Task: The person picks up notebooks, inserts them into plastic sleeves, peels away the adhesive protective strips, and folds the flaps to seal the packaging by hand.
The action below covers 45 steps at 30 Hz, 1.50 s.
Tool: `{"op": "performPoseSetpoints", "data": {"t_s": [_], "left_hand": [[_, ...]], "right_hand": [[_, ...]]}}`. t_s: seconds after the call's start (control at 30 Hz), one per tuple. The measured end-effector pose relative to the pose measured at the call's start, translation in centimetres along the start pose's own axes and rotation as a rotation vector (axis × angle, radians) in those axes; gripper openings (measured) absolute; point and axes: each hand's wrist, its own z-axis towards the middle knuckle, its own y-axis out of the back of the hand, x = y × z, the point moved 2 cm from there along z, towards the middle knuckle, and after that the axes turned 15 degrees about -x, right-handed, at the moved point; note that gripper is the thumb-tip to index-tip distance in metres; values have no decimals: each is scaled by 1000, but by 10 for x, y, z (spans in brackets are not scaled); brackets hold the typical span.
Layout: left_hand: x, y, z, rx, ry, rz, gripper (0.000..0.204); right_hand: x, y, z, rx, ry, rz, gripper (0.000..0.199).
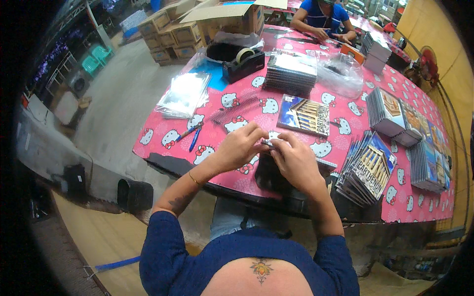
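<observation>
Both hands meet at the near edge of the table, fingertips pinched together. Between my left hand (242, 144) and my right hand (299, 161) is a small, pale and dark thing, mostly hidden by the fingers; I cannot make out what it is. Beneath the right hand lies a dark, flat object (270, 173), and a pale edge (326, 165) shows past that hand. Just beyond the hands lies a spiral notebook (304, 116) with a temple picture on its cover. Loose dark binding coils (237, 109) are spread to its left.
Spiral notebooks stand in a tall stack (291, 74), a fanned pile (368, 167) and rows (429, 165) at right. A tape dispenser (243, 65), clear plastic sleeves (185, 94) and a blue pen (195, 139) lie left on the pink tablecloth (345, 111). Opposite, a co-worker (326, 19) sits.
</observation>
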Motion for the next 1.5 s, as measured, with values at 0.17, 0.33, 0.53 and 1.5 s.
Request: {"op": "performPoseSetpoints", "data": {"t_s": [0.17, 0.33, 0.53, 1.5], "left_hand": [[-28, -54, -47, -127, 2, 496, 87], [-17, -68, -55, -275, -49, 517, 90], [-27, -79, -99, -180, -127, 388, 84], [-51, -74, -75, 247, -341, 204, 86]], "right_hand": [[-6, 3, -9, 175, -145, -139, 12], [-14, 9, -8, 230, -81, -56, 16], [-21, 41, -18, 140, -48, -213, 25], [-35, 81, -40, -13, -317, 123, 61]]}}
